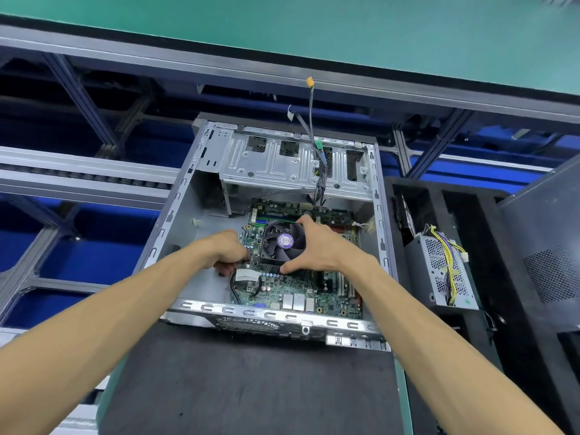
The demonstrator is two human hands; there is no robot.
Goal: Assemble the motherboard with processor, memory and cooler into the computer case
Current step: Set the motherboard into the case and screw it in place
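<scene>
Motherboard seated low in the case, both hands on it

Board handling is my main concern. The motherboard (298, 287) lies flat inside the open computer case (175, 215), directly under and between my two hands, with its near edge close to the case's perforated rear rim just below my wrists. The cooler (284, 241) with its black fan sits on the board between my hands.

My right hand (317, 246) spans the cooler: fingers curled over its far edge, thumb hooked at its near corner, so it grips the cooler body. My left hand (224, 252) is curled at the board's left edge beside the cooler; its fingertips are tucked under and I cannot tell exactly what they pinch, though it looks like the board edge or the black cable (233, 285) just below it.

I judge the assembly as moderately heavy for its size, with the weight bunched at the cooler, and stiff but brittle: the board should flex little and its small parts are fragile. The safest holds seem to be the bare board edges and the cooler's solid frame, never the fan blades or capacitors.

Beyond my fingertips stands the metal drive cage (282, 164) with loose front-panel wires (318, 171) hanging over it. To the right of my right hand, a power supply (439, 271) rests in a black foam tray (417, 196).
</scene>
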